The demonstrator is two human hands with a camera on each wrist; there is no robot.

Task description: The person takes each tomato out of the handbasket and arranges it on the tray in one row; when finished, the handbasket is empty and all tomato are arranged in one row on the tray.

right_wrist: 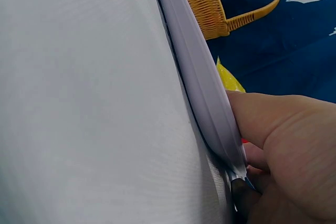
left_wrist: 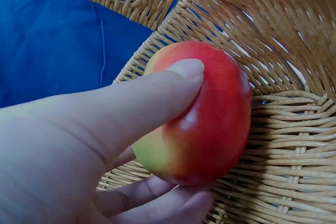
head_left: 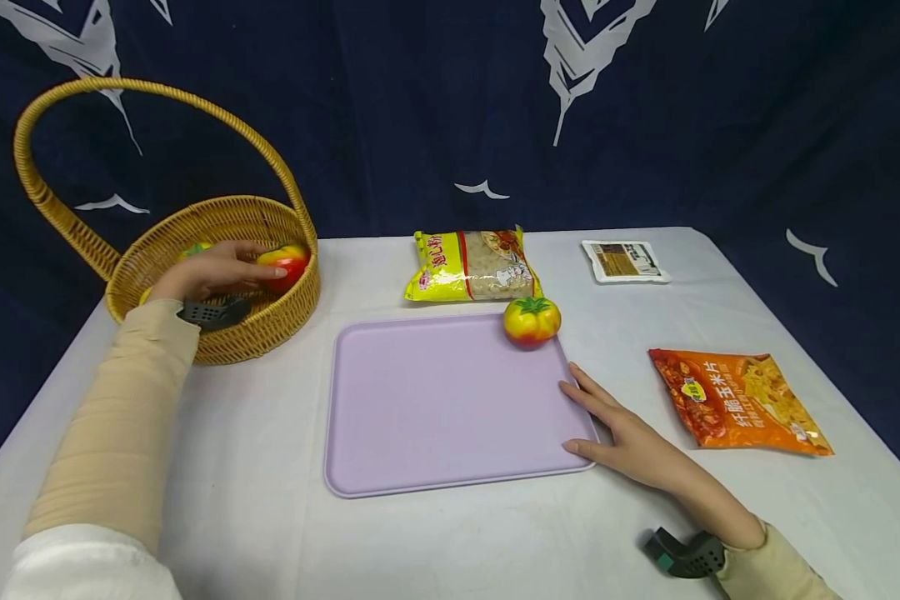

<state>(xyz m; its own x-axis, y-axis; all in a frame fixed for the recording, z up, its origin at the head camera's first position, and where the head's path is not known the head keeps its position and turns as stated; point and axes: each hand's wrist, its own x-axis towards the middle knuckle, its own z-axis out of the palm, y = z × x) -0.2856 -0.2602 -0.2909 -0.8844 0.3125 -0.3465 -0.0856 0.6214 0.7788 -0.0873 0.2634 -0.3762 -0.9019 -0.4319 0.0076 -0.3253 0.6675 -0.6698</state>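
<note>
My left hand (head_left: 213, 271) reaches into the wicker basket (head_left: 277, 329) at the left and holds a smooth red-and-yellow mango (left_wrist: 220, 119). In the left wrist view, the thumb lies across its front and the other fingers curl beneath it, against a background of woven wall. My right hand (head_left: 630, 437) has its fingers spread, the tips touching the right rim of the lilac tray (head_left: 450, 408). A yellow-and-red tomato (head_left: 531, 323) with a green leafy top sits at the tray's far right corner. Another yellow-green item (head_left: 194, 249) shows in the basket, partly hidden behind my left hand.
A yellow noodle packet (head_left: 472, 267) lies just behind the tray. Farther right are a small white packet (head_left: 625, 262) and an orange snack bag (head_left: 742, 402). The tall basket handle (head_left: 168, 90) arches over the left side; a dark blue cloth (head_left: 435, 108) hangs behind the table.
</note>
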